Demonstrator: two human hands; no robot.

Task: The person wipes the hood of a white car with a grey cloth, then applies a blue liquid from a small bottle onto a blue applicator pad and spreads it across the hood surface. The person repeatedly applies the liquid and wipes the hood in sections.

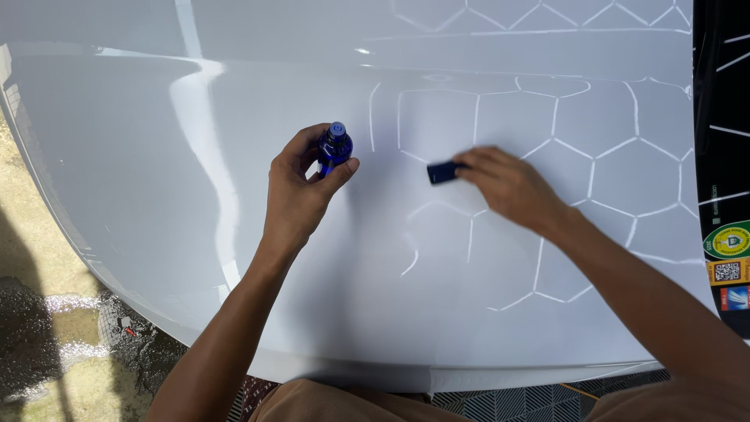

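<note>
Glossy white bodywork, a car hood (258,258) by its curve, fills nearly the whole view and mirrors a net of pale hexagon lines across its upper right part. Over its middle the left hand (301,191) is closed around a small dark blue bottle (334,150), thumb and fingers wrapped about its lower body so that only the shoulder, neck and blue cap show; the bottle stands roughly upright, its cap toward the camera, and is held just above the paint rather than set on it. What is inside cannot be told through the dark glass. Near it, to the right, the right hand (508,184) lies palm down with its fingers curled on a small dark blue applicator block (443,173), pressing it flat against the hood; the block's left end sticks out past the fingertips. The two hands are near each other but apart, with bare white panel between them. Further out, the hood's front edge curves across the bottom, with the person's tan trousers (328,402) just below it. At the left lies wet, sandy ground (47,312) with a dark puddle. At the right edge a black surface (723,156) carries several coloured stickers (728,270).
</note>
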